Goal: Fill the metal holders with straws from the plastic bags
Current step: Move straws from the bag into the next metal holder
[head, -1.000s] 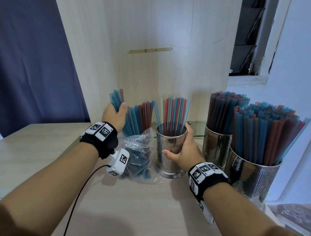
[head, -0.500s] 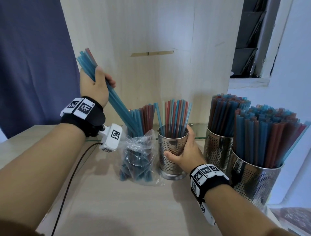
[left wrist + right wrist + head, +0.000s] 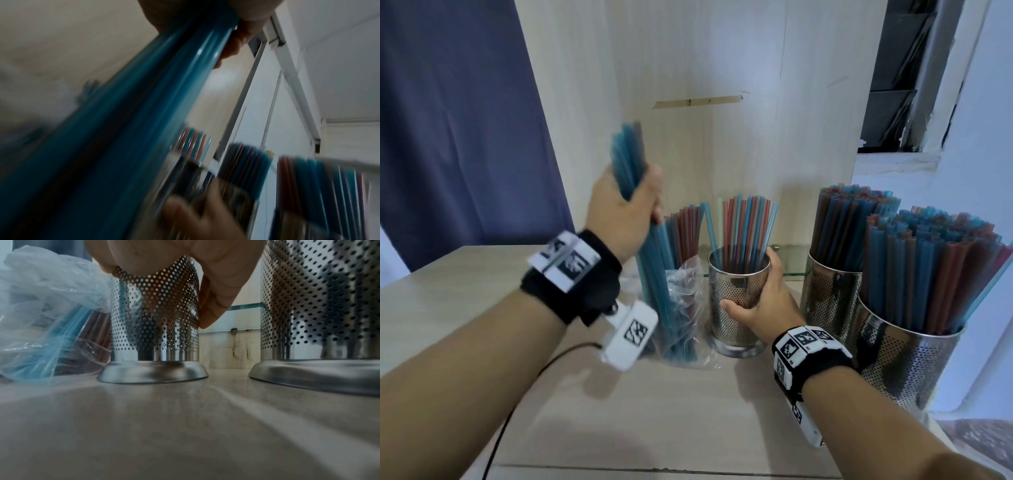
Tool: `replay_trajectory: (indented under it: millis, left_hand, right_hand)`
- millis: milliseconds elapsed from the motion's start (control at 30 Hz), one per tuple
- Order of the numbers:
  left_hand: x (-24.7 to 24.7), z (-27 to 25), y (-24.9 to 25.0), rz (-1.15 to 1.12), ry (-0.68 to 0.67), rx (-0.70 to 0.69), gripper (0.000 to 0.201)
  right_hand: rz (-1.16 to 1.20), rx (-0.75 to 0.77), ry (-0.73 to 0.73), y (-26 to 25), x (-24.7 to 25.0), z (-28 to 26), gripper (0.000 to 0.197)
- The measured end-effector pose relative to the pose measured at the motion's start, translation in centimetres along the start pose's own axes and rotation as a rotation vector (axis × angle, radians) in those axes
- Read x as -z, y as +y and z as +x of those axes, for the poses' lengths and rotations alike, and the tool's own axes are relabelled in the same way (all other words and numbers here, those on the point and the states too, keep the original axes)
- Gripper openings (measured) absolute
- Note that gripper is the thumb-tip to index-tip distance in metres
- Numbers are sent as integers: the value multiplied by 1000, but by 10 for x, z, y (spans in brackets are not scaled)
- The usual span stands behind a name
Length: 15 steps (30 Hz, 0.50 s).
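The left hand [image 3: 621, 209] grips a bundle of blue straws [image 3: 654, 260] (blurred) above the plastic bag [image 3: 683, 291]. Just right of it, the right hand [image 3: 760, 301] wraps the half-filled perforated metal holder [image 3: 736, 308] on the table [image 3: 671, 411].

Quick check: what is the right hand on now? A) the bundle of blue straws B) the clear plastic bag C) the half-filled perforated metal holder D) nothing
C: the right hand grips the half-filled perforated metal holder, standing on the table, beside the clear plastic bag.
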<state>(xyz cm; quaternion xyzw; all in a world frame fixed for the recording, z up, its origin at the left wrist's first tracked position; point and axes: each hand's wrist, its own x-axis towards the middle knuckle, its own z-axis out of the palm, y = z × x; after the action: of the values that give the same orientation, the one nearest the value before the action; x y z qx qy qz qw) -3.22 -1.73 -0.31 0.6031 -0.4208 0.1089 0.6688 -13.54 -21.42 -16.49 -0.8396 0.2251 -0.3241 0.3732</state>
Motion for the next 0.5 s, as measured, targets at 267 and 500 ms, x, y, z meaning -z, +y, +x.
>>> replay_trajectory:
  millis: [267, 500]
  left_hand:
    - [-13, -87, -65, 113, -269, 232, 10]
    - [-16, -93, -70, 95, -242, 259, 10]
  right_hand:
    - [14, 15, 7, -1, 0, -1, 124]
    - [5, 6, -4, -4, 2, -2, 123]
